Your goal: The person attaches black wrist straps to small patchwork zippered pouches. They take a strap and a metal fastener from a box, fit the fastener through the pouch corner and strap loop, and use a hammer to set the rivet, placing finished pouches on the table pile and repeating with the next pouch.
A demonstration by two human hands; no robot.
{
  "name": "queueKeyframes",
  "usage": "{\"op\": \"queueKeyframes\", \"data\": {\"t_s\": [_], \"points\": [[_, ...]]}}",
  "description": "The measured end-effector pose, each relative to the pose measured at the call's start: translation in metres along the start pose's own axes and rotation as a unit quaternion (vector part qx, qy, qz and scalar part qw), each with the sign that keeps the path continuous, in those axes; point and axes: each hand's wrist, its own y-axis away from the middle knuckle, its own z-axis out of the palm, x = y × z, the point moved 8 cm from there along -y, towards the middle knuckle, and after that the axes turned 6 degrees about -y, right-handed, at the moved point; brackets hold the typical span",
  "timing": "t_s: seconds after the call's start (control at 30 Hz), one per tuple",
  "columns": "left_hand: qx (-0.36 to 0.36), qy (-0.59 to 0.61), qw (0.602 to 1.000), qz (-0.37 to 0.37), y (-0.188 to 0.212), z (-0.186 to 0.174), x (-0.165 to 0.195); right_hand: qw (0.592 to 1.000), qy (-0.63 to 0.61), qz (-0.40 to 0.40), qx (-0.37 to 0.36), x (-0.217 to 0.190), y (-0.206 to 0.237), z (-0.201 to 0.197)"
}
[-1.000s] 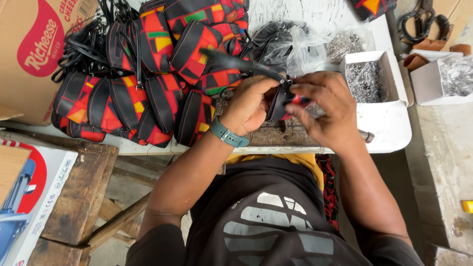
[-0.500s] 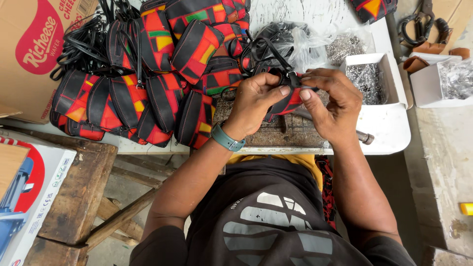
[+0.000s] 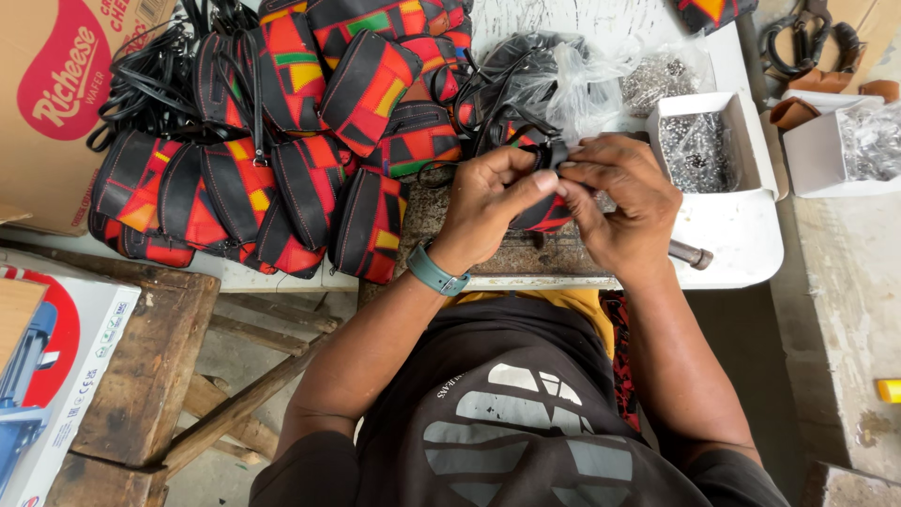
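Observation:
My left hand [image 3: 493, 202] and my right hand [image 3: 621, 208] meet over a small red-and-black patchwork pouch [image 3: 544, 214], which both grip. The fingertips of both hands pinch a black strap end [image 3: 554, 152] at the pouch's top. Most of the pouch is hidden behind my fingers. A teal watch sits on my left wrist. To the left lies a pile of similar red, black and yellow pouches [image 3: 282, 160] with black straps.
A white box of small metal fittings [image 3: 699, 150] stands right of my hands, beside a clear plastic bag [image 3: 601, 80]. Another white box [image 3: 849, 141] and scissors [image 3: 798, 38] lie far right. A cardboard carton [image 3: 56, 94] stands at left, above a wooden stool [image 3: 141, 366].
Both hands have shifted slightly up the table with the pouch, and the fingers now pinch the strap end at its top instead of its body.

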Motion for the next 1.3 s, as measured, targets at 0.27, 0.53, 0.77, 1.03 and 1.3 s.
{"op": "queueKeyframes", "data": {"t_s": [0.27, 0.53, 0.77, 1.03, 1.3], "points": [[0.066, -0.147, 0.986, 0.043, 0.004, -0.008, 0.014, 0.998, -0.055, 0.011, -0.014, 0.005, 0.018, -0.002], [0.058, -0.178, 0.982, 0.035, 0.003, -0.030, 0.034, 0.855, 0.463, 0.159, -0.170, 0.180, 0.021, -0.103], [0.001, -0.214, 0.977, 0.016, 0.005, -0.035, 0.013, 0.773, 0.534, 0.172, -0.297, 0.257, 0.058, -0.087], [0.048, -0.172, 0.984, 0.015, 0.002, -0.036, -0.011, 0.787, 0.505, 0.164, -0.314, 0.256, 0.054, -0.081], [0.058, -0.116, 0.991, 0.024, 0.002, -0.032, 0.009, 0.826, 0.464, 0.133, -0.290, 0.243, 0.053, -0.098]]}}
